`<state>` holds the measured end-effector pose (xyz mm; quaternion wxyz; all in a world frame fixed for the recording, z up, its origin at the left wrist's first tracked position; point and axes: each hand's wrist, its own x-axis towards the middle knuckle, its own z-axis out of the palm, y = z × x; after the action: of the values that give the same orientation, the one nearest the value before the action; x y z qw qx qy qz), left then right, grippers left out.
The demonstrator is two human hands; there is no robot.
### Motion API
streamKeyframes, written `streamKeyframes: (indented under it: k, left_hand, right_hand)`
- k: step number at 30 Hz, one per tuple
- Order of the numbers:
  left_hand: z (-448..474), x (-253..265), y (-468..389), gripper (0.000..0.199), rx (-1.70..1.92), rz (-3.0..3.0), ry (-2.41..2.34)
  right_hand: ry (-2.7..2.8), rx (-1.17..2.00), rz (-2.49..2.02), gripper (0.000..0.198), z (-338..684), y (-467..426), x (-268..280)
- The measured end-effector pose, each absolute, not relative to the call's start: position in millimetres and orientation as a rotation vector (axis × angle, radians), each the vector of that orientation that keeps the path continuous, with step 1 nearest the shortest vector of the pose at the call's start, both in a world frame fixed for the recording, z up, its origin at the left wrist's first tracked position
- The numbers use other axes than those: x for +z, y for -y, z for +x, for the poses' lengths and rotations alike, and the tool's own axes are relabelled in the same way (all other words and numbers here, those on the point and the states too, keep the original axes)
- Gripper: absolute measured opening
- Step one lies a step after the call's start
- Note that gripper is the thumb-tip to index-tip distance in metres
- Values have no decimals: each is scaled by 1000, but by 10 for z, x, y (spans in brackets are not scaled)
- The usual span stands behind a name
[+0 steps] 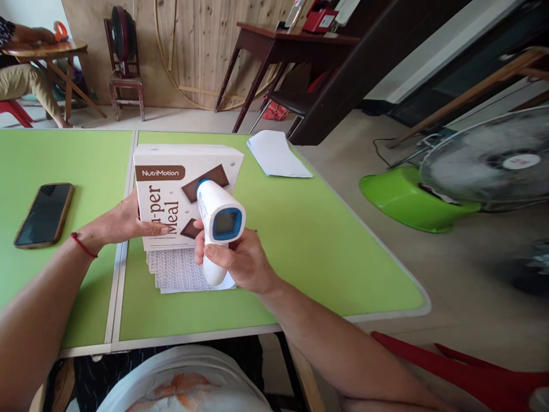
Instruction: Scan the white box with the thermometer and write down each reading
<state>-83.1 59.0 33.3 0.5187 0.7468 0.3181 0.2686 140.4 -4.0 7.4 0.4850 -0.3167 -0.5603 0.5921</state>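
My left hand (135, 220) grips the lower left side of a white box (165, 197) with a brown NutriMotion label, its thumb across the front. The box stands tilted above the green table. In my right hand (240, 260) is a white infrared thermometer (212, 212) with a blue-framed display that faces me and looks dark. Its front end points at the box and hides part of the printed front; whether the two touch I cannot tell. Sheets of paper covered in writing (180, 272) lie below the box, partly hidden by it.
A smartphone (45, 214) lies left on the green table (309, 246), and white paper (278, 153) lies at its far edge. Right of the table are a large fan (484, 160), a green stool (416, 200) and a red chair (467, 366). A person's leg (32, 86) shows far left.
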Motion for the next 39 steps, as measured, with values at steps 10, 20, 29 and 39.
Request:
streamKeyframes:
  k: [10, 20, 29, 39]
  left_hand:
    - [-909, 351, -589, 64, 638, 1785, -902]
    - [-1158, 336, -649, 47, 1038, 1672, -987]
    - [-1291, 219, -753, 51, 1140, 1538, -1052]
    - [-1195, 276, -721, 58, 1178, 1570, -1007]
  right_hand:
    - [1651, 1181, -840, 19, 1732, -20, 377]
    - [2073, 814, -1279, 53, 2086, -918, -258]
    - [2496, 660, -1366, 67, 1813, -1166, -255]
    - [2536, 462, -1146, 53, 1809, -887, -273]
